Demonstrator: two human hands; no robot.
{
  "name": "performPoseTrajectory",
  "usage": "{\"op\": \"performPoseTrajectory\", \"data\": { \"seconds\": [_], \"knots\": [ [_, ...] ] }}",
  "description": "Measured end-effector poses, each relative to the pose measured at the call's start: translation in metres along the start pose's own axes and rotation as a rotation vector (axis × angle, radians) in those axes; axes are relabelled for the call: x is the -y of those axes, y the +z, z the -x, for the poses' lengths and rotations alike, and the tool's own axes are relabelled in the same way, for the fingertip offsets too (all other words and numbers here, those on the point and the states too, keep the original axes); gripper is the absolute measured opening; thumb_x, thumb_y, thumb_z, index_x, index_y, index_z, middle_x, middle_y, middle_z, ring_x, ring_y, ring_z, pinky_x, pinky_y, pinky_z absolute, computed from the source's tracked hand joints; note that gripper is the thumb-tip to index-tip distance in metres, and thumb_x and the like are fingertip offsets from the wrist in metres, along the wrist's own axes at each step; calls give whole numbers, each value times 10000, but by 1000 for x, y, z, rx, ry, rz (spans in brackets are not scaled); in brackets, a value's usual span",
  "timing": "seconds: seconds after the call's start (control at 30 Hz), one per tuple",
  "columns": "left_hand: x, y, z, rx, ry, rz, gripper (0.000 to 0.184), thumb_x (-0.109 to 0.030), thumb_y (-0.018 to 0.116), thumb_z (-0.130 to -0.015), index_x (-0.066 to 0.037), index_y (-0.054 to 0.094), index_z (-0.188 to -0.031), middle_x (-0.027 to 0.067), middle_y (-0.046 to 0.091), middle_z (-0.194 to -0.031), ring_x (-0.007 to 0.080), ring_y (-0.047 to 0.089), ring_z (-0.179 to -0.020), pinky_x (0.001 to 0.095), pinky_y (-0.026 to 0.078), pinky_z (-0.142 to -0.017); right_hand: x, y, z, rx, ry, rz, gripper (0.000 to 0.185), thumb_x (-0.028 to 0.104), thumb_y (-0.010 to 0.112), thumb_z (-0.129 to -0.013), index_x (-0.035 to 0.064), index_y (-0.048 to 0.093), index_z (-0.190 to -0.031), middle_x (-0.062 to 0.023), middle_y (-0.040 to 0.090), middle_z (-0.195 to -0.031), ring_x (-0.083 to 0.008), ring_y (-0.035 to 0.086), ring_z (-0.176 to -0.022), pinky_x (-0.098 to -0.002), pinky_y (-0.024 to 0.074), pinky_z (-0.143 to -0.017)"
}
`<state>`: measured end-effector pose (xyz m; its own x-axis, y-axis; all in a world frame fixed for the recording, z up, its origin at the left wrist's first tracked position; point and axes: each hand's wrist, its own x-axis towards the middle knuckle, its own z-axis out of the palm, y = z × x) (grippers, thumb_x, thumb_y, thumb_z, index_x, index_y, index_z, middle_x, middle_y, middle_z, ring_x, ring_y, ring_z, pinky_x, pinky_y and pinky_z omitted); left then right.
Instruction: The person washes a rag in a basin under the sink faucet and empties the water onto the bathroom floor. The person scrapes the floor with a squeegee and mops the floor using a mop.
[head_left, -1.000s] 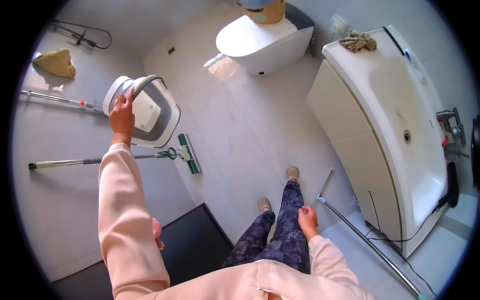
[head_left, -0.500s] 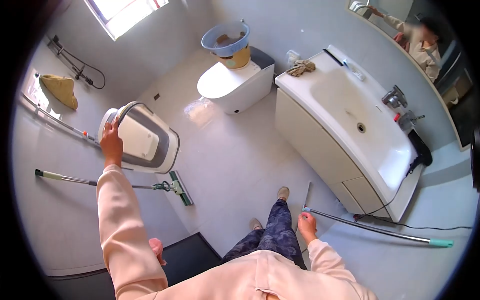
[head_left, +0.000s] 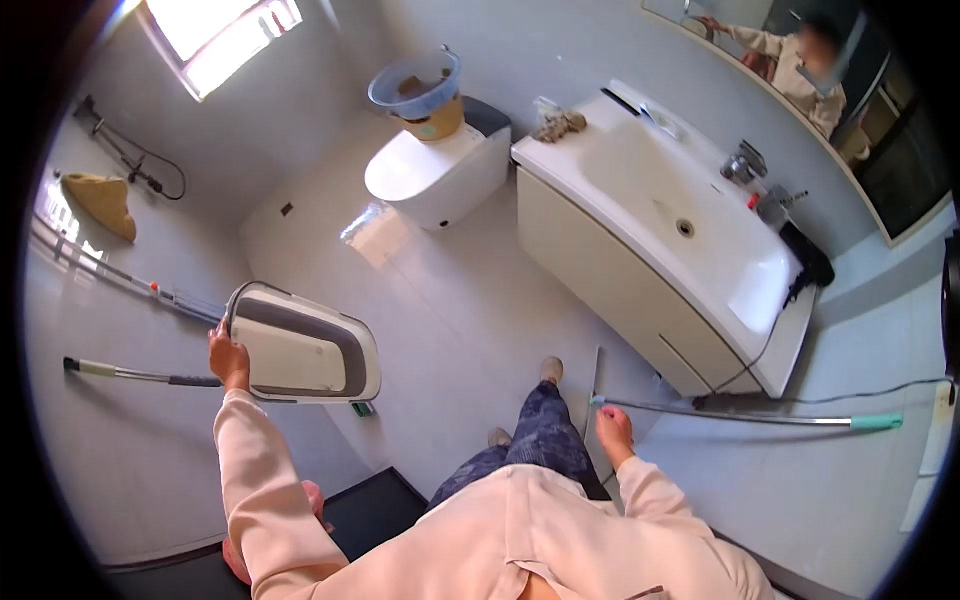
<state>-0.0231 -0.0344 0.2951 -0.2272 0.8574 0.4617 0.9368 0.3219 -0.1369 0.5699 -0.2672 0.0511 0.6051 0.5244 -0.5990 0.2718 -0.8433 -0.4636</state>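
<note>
White-and-grey bucket [head_left: 305, 352] is held out on the person's left, tilted so that its oblong mouth and pale inside face the camera. The left hand [head_left: 230, 362] is closed on the rim at the bucket's near-left end. The right hand [head_left: 615, 432] is low in front of the body, its fingers curled in, just beside the inner end of a pole with a turquoise handle [head_left: 735, 414]; whether the hand touches the pole is unclear.

Behind the bucket runs a green-headed mop [head_left: 145, 375], its handle emerging to the left and a bit of its green head showing below the bucket. Higher on the left are a metal rod with a red-orange band [head_left: 125, 277], a mustard cloth [head_left: 100, 205] and a shower fitting [head_left: 130, 150].

Ahead, a translucent blue basin [head_left: 420, 98] sits on a tan bucket [head_left: 438, 124], which stands on the closed toilet [head_left: 415, 172]. To the right, a crumpled cloth [head_left: 560, 126] lies on the near-left corner of the washbasin [head_left: 650, 190], and a black hair dryer [head_left: 806, 256] rests at the other end, beyond the faucet [head_left: 742, 162]. A dark mat [head_left: 375, 512] lies below the left sleeve.
</note>
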Motion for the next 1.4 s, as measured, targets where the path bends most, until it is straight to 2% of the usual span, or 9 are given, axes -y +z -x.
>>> {"op": "performPoseTrajectory", "data": {
  "seconds": [0.07,0.2,0.27,0.47,0.53,0.67,0.87,1.23,1.4],
  "knots": [
    [-11,-8,10,193,-246,86,494,-9,463,-672,-144,498,-1146,131,532,-1033,297,508,-974,379,421,-818,-4,4,-3,-13,-23,-11,298,363,537,-707,169,591,-926,-121,532,-1049,-309,438,-1059,-610,253,-857],
    [12,38,22,229,-339,209,449,-57,490,-659,-135,548,-1098,156,553,-1043,293,516,-989,369,421,-815,-1,10,2,24,-3,20,308,356,531,-696,165,595,-928,-112,537,-1054,-307,453,-1047,-607,274,-836],
    [18,70,27,183,-350,423,455,-49,478,-630,-118,570,-1070,155,600,-945,289,575,-881,343,440,-772,1,17,-1,46,7,41,312,350,530,-693,163,596,-933,-109,537,-1058,-306,459,-1042,-602,283,-828],
    [11,129,22,215,-439,731,465,-21,457,-614,-38,563,-1066,95,642,-841,158,604,-730,251,448,-685,5,22,-2,-3,-51,-44,313,336,537,-684,129,613,-906,-115,583,-973,-289,518,-956,-486,359,-823],
    [-2,150,5,226,-500,718,470,-23,460,-606,-23,559,-1065,95,641,-828,162,603,-722,243,445,-683,31,16,-8,-72,3,-25,289,284,574,-670,67,628,-855,-99,626,-794,-223,589,-780,-321,449,-709],
    [-17,177,11,263,-610,758,499,-16,467,-577,-27,562,-1066,74,637,-800,151,598,-698,238,445,-649,25,21,-29,-107,-69,-15,290,269,579,-671,51,627,-856,-104,626,-795,-231,586,-780,-318,447,-713],
    [-49,185,-44,234,-784,1099,492,37,452,-491,-1,569,-967,28,545,-686,123,462,-495,239,348,-413,111,41,-95,-49,-32,-136,273,240,576,-682,48,625,-871,-94,625,-814,-200,582,-774,-299,446,-705],
    [-18,189,-113,146,-750,1390,443,27,469,-521,6,548,-957,12,516,-634,98,424,-447,209,326,-401,307,85,-130,230,-235,-67,365,355,570,-687,94,611,-938,-93,617,-916,-254,560,-895,-337,422,-774],
    [-14,204,-170,235,-797,1404,478,41,458,-503,3,548,-970,18,526,-652,105,444,-476,211,354,-418,410,150,-142,438,-285,-216,560,469,616,-658,38,569,-1011,-136,580,-1010,-248,551,-919,-345,404,-824]
  ]
}}
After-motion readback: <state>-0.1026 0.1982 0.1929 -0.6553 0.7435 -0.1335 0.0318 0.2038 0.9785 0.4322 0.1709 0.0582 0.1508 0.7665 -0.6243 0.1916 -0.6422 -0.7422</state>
